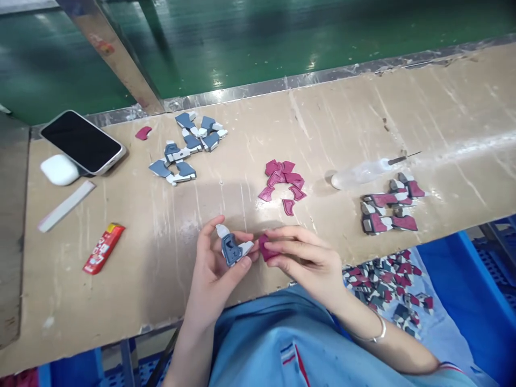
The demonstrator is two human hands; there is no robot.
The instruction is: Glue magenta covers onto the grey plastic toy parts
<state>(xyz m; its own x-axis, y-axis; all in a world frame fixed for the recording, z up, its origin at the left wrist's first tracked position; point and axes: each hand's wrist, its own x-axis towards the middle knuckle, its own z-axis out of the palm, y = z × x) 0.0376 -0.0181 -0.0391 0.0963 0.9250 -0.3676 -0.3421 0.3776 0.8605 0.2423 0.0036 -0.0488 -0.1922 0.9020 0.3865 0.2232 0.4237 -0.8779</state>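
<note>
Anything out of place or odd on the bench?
One magenta piece lies alone between the phone and the blue-grey parts, apart from the magenta cluster. The phone, white case and red packet look odd beside the parts. No spill shows.

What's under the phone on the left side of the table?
The phone overlaps the edge of a rounded white case. Anything else beneath is covered, so I can't tell.
</note>
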